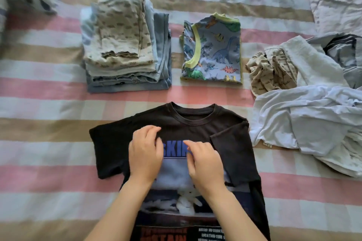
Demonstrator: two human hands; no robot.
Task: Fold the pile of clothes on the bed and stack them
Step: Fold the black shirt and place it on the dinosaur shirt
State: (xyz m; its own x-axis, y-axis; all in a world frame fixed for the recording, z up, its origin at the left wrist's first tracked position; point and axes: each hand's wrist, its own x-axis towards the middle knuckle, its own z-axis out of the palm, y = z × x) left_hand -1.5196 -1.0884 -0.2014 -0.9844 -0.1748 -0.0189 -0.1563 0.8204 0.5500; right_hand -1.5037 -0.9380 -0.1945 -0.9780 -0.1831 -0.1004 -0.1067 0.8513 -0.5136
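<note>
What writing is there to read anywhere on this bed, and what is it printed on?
"SKI": big blue letters on the chest of the black printed T-shirt; the rest is covered by the left hand and right hand.
"STAIN", probably: red block letters low on its print, cut off by the picture's edge.
Small white lines beside those: too blurred to read.

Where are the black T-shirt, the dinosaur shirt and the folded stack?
black T-shirt (195, 129): head view, on the chest just below the collar.
dinosaur shirt (213, 51): head view, on the middle of its printed front.
folded stack (123, 45): head view, on the top beige patterned piece.
</note>
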